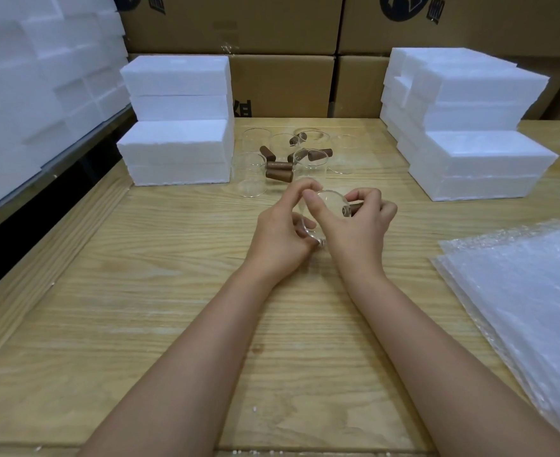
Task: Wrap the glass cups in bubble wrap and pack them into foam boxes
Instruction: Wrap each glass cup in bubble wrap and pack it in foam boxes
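Both hands, left [280, 225] and right [354, 222], grip one glass cup [326, 209] above the worktop [173, 291], likely positioning it for wrapping.

White foam boxes [176, 151]; brown cup handles [278, 165].

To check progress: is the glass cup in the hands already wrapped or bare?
Bare: the glass cup shows clear between left hand and right hand; the bubble wrap lies flat, apart.
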The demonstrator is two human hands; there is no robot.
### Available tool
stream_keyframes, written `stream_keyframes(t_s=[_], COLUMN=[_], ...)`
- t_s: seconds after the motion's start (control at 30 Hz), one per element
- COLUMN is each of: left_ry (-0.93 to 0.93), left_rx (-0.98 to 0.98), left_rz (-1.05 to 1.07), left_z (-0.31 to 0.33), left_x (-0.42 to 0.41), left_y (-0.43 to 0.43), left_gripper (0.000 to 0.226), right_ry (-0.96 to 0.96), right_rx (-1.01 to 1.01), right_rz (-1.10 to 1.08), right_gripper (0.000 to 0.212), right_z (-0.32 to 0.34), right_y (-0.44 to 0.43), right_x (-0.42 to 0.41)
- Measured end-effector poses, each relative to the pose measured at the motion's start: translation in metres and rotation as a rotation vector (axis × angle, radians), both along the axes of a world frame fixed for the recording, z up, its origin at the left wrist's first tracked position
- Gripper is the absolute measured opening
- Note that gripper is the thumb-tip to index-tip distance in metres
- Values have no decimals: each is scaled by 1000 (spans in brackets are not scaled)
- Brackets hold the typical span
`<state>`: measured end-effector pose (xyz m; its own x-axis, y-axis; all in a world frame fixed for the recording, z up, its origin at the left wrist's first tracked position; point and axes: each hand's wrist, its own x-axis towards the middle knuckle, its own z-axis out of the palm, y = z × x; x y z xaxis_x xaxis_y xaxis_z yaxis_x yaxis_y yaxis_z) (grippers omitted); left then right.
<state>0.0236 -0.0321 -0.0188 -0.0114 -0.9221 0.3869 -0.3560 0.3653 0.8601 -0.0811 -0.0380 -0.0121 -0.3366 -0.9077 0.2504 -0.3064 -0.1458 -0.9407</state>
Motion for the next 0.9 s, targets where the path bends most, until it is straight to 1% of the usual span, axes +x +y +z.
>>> stream_keyframes(t_s=[0.13,0.23,0.3,0.4,0.5,0.57,0.63,0.67,0.8,0.9], left_ry=[17,41,93,187,230,264,303,312,294,277], left_rx=[19,31,57,100,105,117,123,126,134,145], left_rz=[34,58,54,30,-5,-24,-41,-43,-28,-14], left_z=[-2,-3,-4,-2,0,1,2,3,3,2], left_x=[2,3,5,7,9,10,10,10,11,9], left_y=[-2,-3,-4,-5,-4,-3,-3,-3,-3,-4], left_gripper=[80,73,70,72,70,68,68,69,73,73], right_ry=[114,168,185,177,115,4,-130,-166,-206,-232], right_rx=[-26,-52,-78,-146,-177,-168,-146,-138,-138,-140], right_rz=[96,170,225,311,394,434,481,496,463,396], right_gripper=[71,75,75,71,62,59,52,48,31,26], right_z=[-2,-6,-8,-11,-10,-8,-5,-5,-7,-8], right_y=[-1,-3,-4,-4,-4,-4,-4,-4,-9,-11], right_x=[-4,-8,-11,-16,-20,-22,-24,-24,-26,-24])
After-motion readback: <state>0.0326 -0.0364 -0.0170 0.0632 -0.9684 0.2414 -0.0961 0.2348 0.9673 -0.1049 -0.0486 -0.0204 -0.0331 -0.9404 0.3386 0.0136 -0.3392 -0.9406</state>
